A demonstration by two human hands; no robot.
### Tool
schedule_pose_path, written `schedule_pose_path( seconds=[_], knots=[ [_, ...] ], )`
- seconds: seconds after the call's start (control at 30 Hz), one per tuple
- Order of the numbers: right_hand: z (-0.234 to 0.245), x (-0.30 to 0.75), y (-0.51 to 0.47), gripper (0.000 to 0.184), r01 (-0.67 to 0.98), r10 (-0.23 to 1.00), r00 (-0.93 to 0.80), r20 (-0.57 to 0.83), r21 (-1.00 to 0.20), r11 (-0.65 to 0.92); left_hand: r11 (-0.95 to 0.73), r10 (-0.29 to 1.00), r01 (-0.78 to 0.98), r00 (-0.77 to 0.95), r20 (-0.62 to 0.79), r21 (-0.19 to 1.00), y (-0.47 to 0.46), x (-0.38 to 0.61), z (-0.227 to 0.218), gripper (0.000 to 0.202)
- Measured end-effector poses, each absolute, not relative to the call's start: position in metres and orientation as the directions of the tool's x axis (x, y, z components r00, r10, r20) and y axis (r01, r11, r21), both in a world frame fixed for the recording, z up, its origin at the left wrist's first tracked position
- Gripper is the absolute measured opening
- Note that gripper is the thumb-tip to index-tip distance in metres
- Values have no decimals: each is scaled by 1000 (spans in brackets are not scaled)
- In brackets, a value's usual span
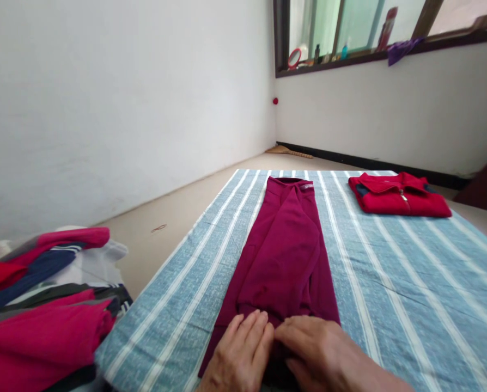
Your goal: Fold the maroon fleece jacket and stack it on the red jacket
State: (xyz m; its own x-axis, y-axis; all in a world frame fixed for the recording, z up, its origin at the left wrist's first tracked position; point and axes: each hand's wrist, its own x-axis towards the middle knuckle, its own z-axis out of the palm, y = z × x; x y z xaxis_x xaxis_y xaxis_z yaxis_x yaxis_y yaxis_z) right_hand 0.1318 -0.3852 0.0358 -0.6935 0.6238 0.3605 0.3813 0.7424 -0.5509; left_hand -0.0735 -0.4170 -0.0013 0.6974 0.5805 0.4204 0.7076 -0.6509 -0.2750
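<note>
A magenta garment (284, 245) lies lengthwise on the striped cloth, folded long and narrow, with an opening at its far end and small pale lettering near that edge. One layer lies folded over its middle. My left hand (243, 348) rests on its near part, fingers stretched out flat and close together. Beside it my right hand (317, 343) is curled, with fingers and thumb closed on the fabric at the near end. The two hands almost meet at the fingertips. The garment's nearest edge is partly hidden beneath my hands.
A folded red zip-up top (399, 196) lies at the far right of the blue-and-white striped cloth (178, 272). To the left is a heap of clothes (47, 305). White walls (125, 98) stand beyond, and a window sill (349, 59) holds small items.
</note>
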Motion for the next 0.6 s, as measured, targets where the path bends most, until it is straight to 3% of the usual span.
schedule_pose_path(
  seconds=[0.07,0.17,0.23,0.33,0.5,0.6],
  knots=[
    [55,139,-369,18,301,701,-680,215,-789,535,-666,612,692,720,327,-277,-418,-73,9,41],
    [64,138,-336,26,64,717,-674,180,-952,299,-679,638,694,719,276,-238,-419,-73,18,39],
    [57,127,-315,31,-37,705,-693,151,-984,174,-674,653,709,703,281,-208,-418,-73,13,40],
    [39,106,-294,36,-178,659,-730,183,-981,74,-645,638,740,659,398,-192,-415,-74,-8,40],
    [25,92,-288,40,-91,595,-790,148,-988,125,-634,597,747,637,488,-200,-411,-78,-34,39],
    [13,94,-284,40,-133,594,-795,122,-991,25,-650,599,737,647,471,-185,-406,-78,-23,39]
  ],
)
